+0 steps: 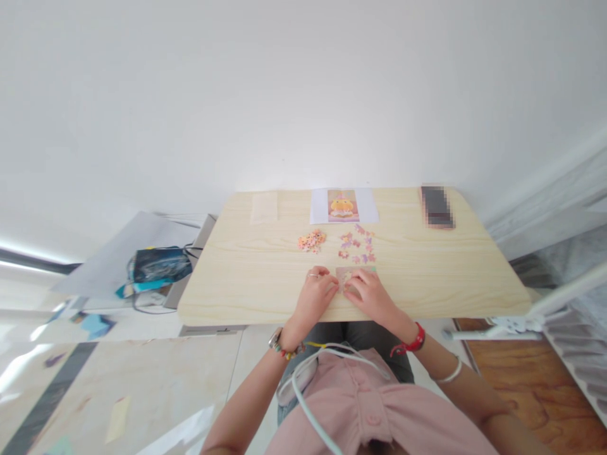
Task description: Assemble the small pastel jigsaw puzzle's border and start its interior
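A partly joined jigsaw puzzle [340,272] lies near the front edge of the table, between my two hands. My left hand [317,294], with a ring on one finger, rests at its left edge; thumb and fingers are bent together, and what they hold, if anything, is too small to name. Over the puzzle's right part, my right hand [372,294] has thumb and forefinger closed at its surface; a piece between them cannot be made out. Just behind are loose pink and purple puzzle pieces [368,241], spread apart. To their left sits a heap of orange and pink pieces [312,241].
At the back of the wooden table [441,272] lies a white sheet with a printed cartoon picture [343,206]. A pale translucent sheet [264,207] is at the back left, a dark phone-like object [437,206] at the back right. A white cable [303,398] crosses my lap.
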`<state>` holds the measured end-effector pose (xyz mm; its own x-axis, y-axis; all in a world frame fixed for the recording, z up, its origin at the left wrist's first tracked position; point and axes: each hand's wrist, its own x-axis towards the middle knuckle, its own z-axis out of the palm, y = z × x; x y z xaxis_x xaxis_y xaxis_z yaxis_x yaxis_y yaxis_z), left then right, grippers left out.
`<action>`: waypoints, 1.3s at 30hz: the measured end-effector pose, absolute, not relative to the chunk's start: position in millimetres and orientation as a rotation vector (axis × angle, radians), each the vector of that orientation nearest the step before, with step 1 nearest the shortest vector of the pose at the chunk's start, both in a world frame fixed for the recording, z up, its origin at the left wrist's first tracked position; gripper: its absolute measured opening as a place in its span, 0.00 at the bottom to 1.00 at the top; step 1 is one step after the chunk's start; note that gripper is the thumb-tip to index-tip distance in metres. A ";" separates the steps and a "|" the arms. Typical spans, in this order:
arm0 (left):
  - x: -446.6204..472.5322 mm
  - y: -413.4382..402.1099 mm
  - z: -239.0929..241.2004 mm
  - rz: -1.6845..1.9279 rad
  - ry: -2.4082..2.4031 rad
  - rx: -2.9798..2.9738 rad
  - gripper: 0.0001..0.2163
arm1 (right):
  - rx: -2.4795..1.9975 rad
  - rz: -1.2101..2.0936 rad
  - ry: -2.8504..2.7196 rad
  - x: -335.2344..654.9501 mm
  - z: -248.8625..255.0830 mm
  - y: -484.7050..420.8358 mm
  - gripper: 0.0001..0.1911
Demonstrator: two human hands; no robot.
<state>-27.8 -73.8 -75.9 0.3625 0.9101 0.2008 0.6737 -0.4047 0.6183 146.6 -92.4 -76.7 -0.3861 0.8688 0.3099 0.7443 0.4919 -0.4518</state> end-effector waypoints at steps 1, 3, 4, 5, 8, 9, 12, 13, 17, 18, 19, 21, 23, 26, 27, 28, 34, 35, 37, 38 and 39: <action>-27.6 -73.5 -76.2 0.728 1.376 2.202 0.05 | -1.321 0.323 -2.234 146.7 -76.0 -92.5 0.05; -27.4 -73.1 -76.4 0.713 1.380 2.210 0.05 | -1.306 0.314 -2.248 146.8 -74.6 -92.8 0.05; -27.3 -72.9 -76.4 0.706 1.385 2.213 0.05 | -1.299 0.304 -2.258 146.7 -74.0 -93.1 0.06; -27.2 -72.7 -76.2 0.700 1.390 2.215 0.05 | -1.295 0.291 -2.267 146.5 -73.4 -93.3 0.07; -26.6 -71.8 -75.2 0.699 1.399 2.218 0.05 | -1.292 0.253 -2.279 144.8 -72.7 -94.6 0.10; -26.4 -71.6 -74.8 0.701 1.398 2.218 0.05 | -1.292 0.247 -2.280 144.0 -72.6 -95.2 0.10; -25.9 -71.4 -74.2 0.708 1.394 2.221 0.05 | -1.291 0.250 -2.279 142.7 -72.5 -96.9 0.11; -26.0 -71.5 -74.2 0.711 1.394 2.220 0.05 | -1.290 0.260 -2.274 143.6 -72.2 -97.1 0.10; -28.7 -70.1 -73.6 0.735 1.405 2.213 0.07 | -1.356 0.283 -2.168 160.2 -70.1 -93.1 0.09; -29.9 -69.1 -73.1 0.738 1.410 2.220 0.09 | -1.394 0.280 -2.127 167.7 -69.6 -90.8 0.10; -31.0 -67.8 -72.6 0.738 1.414 2.232 0.11 | -1.431 0.286 -2.099 176.1 -69.4 -88.1 0.12; -32.8 -64.8 -70.9 0.727 1.418 2.271 0.15 | -1.463 0.327 -2.079 193.2 -70.3 -82.3 0.16; -33.2 -62.2 -69.0 0.701 1.415 2.319 0.18 | -1.463 0.376 -2.115 207.6 -73.3 -77.5 0.19; -30.8 -60.8 -66.8 0.637 1.412 2.381 0.20 | -1.469 0.409 -2.171 219.0 -79.7 -73.9 0.19; -29.7 -60.9 -66.6 0.614 1.415 2.390 0.19 | -1.469 0.412 -2.183 220.4 -81.6 -73.5 0.18; -28.6 -61.2 -66.8 0.593 1.422 2.391 0.19 | -1.467 0.412 -2.193 221.0 -82.9 -73.4 0.17; -27.2 -59.6 -71.5 0.543 1.472 2.364 0.18 | -1.443 0.398 -2.246 221.1 -80.5 -71.8 0.19; -27.5 -58.6 -71.9 0.536 1.473 2.367 0.18 | -1.444 0.401 -2.254 221.2 -79.5 -71.2 0.19; -28.0 -56.4 -72.1 0.523 1.474 2.368 0.18 | -1.446 0.404 -2.259 221.6 -78.1 -69.7 0.20; -28.1 -55.4 -72.0 0.519 1.474 2.365 0.18 | -1.443 0.403 -2.259 221.8 -77.8 -68.9 0.20; -28.1 -54.3 -71.9 0.516 1.475 2.360 0.18 | -1.439 0.402 -2.259 222.0 -77.8 -68.0 0.20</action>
<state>-28.1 -54.3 -71.9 0.4052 0.9038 0.1374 0.7921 -0.4221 0.4409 222.0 -68.0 -77.8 -0.3690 0.9076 0.2000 0.7828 0.4196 -0.4595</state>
